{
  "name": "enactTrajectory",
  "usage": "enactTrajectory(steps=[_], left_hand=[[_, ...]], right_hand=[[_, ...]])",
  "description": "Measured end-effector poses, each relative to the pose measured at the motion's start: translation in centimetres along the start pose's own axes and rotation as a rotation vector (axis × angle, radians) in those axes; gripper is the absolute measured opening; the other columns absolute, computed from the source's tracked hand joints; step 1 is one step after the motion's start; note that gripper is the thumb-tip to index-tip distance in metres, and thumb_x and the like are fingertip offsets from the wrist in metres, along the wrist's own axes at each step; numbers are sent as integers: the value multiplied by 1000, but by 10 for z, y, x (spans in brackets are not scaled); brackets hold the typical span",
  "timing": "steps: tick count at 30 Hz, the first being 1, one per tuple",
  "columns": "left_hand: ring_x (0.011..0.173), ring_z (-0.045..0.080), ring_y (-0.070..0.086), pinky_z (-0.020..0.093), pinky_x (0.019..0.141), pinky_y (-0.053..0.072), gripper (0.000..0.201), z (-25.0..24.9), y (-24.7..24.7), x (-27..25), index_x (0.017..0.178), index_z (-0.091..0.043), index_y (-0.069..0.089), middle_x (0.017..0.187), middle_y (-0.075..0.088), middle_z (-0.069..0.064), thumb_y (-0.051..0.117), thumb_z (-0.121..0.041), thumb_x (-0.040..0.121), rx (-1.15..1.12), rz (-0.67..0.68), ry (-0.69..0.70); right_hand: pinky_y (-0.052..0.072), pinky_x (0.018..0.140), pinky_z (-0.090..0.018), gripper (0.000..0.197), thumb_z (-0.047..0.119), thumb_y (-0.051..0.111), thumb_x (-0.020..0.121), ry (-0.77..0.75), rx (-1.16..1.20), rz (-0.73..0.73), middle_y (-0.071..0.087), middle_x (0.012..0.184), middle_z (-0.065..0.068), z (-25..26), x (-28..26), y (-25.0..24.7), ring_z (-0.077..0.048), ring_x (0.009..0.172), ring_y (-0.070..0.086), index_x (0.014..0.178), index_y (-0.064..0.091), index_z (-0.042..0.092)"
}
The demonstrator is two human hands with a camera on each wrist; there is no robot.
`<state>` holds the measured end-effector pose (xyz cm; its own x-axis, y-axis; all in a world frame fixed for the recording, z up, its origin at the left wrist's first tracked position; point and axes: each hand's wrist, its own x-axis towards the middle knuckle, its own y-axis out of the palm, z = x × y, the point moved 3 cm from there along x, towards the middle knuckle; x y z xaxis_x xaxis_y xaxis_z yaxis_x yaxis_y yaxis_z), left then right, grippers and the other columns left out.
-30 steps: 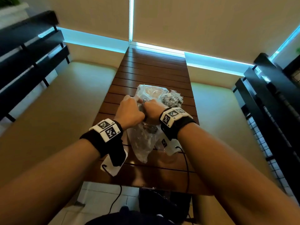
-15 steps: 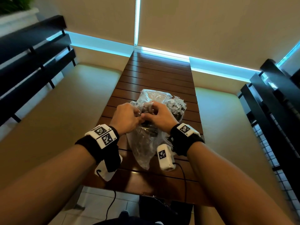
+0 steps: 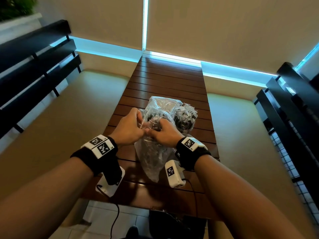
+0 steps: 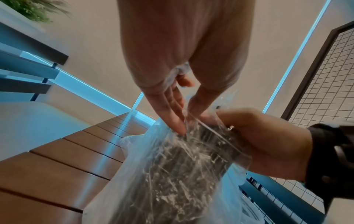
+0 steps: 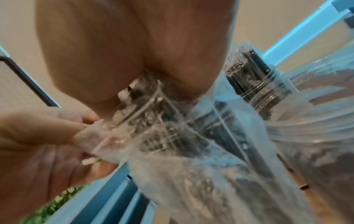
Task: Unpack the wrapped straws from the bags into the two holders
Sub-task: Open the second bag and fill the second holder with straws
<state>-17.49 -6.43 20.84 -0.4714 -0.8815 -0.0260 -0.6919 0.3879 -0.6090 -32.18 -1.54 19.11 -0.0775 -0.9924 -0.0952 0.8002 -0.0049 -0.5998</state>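
**Both hands at the mouth of a straw bag**

At the centre of the head view, the left hand (image 3: 128, 130) and the right hand (image 3: 164, 133) meet over a clear plastic bag (image 3: 151, 161) that stands on the slatted wooden table (image 3: 169, 80). The bag is packed with dark wrapped straws (image 4: 172, 174), seen through the film in the lower middle of the left wrist view.

The left hand pinches the bag's upper edge — thumb and forefinger press together on the film, plain in the middle of the left wrist view. The right hand, at right of centre in that view, has its fingers curled round the bag's top and the straw ends inside it. In the right wrist view the film stretches between the two hands, though that picture is blurred.

Just right of the bag in the head view, a clear holder (image 3: 185, 124) stands upright — already filled with wrapped straws whose crinkled tips stick out above its rim. Behind the hands a second stretch of clear plastic rises; what it contains cannot be told.

Padded benches (image 3: 51, 118) flank the table, and a dark slatted rail (image 3: 34, 62) fills the upper left of the frame.
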Motion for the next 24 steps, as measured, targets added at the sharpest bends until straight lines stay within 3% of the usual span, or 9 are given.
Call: enactTrajectory(steps=[3, 6, 8, 11, 14, 17, 19, 22, 24], left_hand=[[74, 19, 61, 33, 60, 50, 26, -2, -3, 3, 87, -18, 49, 82, 62, -4, 75, -20, 84, 22, -94, 17], [77, 22, 65, 39, 67, 57, 13, -10, -9, 8, 89, -17, 52, 82, 62, -4, 65, -13, 87, 15, -173, -1], [77, 24, 67, 45, 68, 60, 13, -21, -13, 12, 89, -18, 53, 86, 64, 0, 61, -8, 88, -35, -207, 1], [77, 24, 70, 44, 62, 62, 18, -39, -17, 20, 92, -15, 53, 96, 63, 6, 60, 1, 90, -154, -210, 8], [87, 26, 69, 43, 61, 63, 20, -53, -13, 30, 99, -12, 54, 102, 61, 9, 57, 6, 90, -210, -160, 75], [95, 26, 66, 45, 65, 63, 20, -52, -7, 39, 100, -13, 56, 102, 62, 7, 58, 4, 90, -196, -155, 90], [94, 26, 67, 44, 66, 62, 20, -47, -3, 44, 100, -14, 57, 101, 62, 6, 56, 3, 91, -167, -134, 99], [89, 22, 68, 29, 61, 61, 21, -45, -1, 50, 96, -11, 59, 97, 63, 4, 55, 9, 91, -93, -112, 166], [85, 18, 68, 20, 57, 58, 24, -46, -2, 55, 92, -9, 62, 96, 62, 2, 54, 13, 87, -97, -142, 185]], right_hand=[[57, 84, -52, 23, 38, 69, 86, 16, 165, -159, 71, 89, -6, 3, 3, -5, -26, 85, 69, 94, 62, 18], [56, 89, -49, 8, 23, 63, 95, -12, 342, -243, 67, 90, -7, 21, 2, -21, -23, 87, 67, 94, 56, 19], [57, 89, -50, 7, 21, 58, 99, -46, 425, -328, 65, 95, -11, 35, 3, -37, -25, 90, 67, 99, 54, 15], [56, 83, -56, 21, 31, 63, 93, -81, 450, -541, 62, 89, -18, 46, 6, -56, -28, 80, 63, 97, 54, 13], [57, 74, -58, 38, 51, 74, 76, -65, 466, -685, 59, 77, -6, 50, 7, -64, -31, 73, 63, 84, 52, 20], [56, 68, -56, 49, 50, 77, 72, -24, 490, -823, 57, 76, -13, 49, 9, -71, -39, 73, 63, 81, 49, 11], [56, 69, -55, 44, 48, 76, 74, -4, 492, -877, 59, 78, -15, 50, 10, -77, -40, 77, 64, 77, 47, 15], [58, 69, -53, 37, 56, 70, 70, 2, 474, -958, 64, 78, -12, 55, 13, -90, -36, 72, 66, 72, 47, 28], [59, 66, -51, 32, 54, 70, 70, -12, 483, -1027, 65, 76, -12, 59, 15, -102, -35, 68, 67, 69, 47, 31]])
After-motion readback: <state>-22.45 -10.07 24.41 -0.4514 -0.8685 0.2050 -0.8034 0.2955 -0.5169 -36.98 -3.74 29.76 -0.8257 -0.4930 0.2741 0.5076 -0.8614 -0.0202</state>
